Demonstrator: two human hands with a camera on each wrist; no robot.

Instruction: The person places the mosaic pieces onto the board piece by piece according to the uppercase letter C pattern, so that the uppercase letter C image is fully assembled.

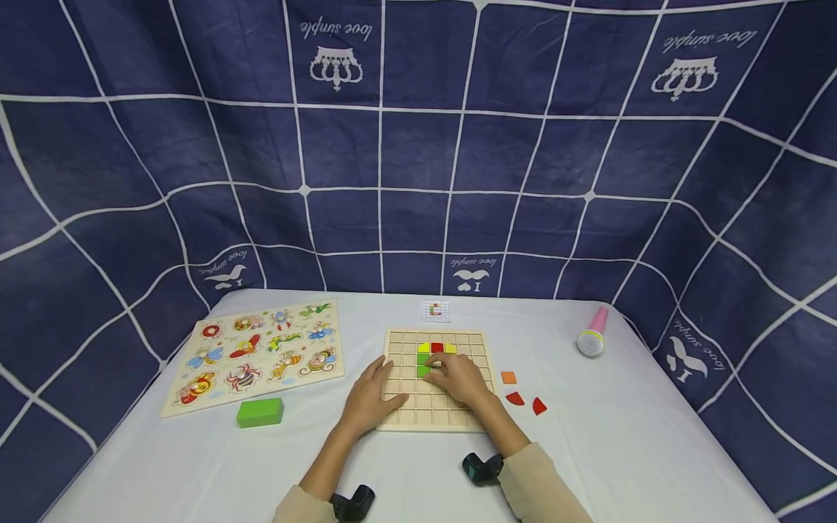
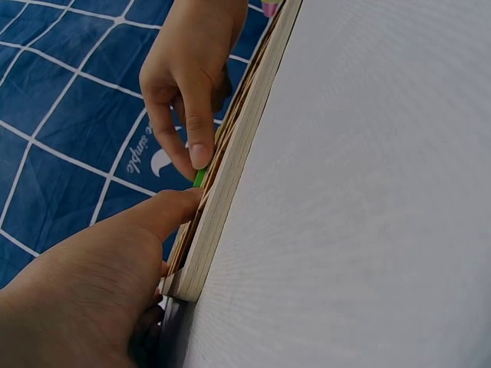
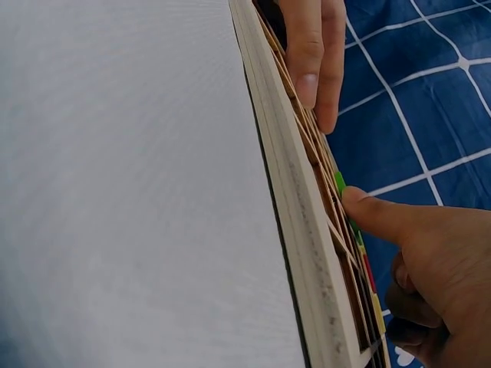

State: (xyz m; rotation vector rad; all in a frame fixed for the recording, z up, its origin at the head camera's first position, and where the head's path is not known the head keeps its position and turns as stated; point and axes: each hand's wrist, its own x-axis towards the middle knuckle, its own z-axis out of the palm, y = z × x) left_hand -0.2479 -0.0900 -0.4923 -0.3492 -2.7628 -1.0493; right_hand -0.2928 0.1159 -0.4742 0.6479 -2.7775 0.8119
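A wooden grid board (image 1: pixel 431 418) lies in front of me, with a red tile (image 1: pixel 437 347), a yellow corner tile (image 1: pixel 423 347) and a green square tile (image 1: pixel 421 359) set in its cells. My right hand (image 1: pixel 461 379) is over the board and holds the lower green square tile (image 1: pixel 421 371) by thumb and finger. In the right wrist view the thumb (image 3: pixel 368 208) touches green; its other fingers are partly hidden. At the board's left edge rests my left hand (image 1: pixel 368 398), fingers extended along the side and thumb over the top.
Right of the board lie an orange square (image 1: pixel 508 378) and two red quarter-round pieces (image 1: pixel 515 398). A pattern card (image 1: pixel 435 311) lies behind it. An insect puzzle board (image 1: pixel 261 349) and a green block (image 1: pixel 260 412) are on the left. A pink toy microphone (image 1: pixel 591 338) lies far right.
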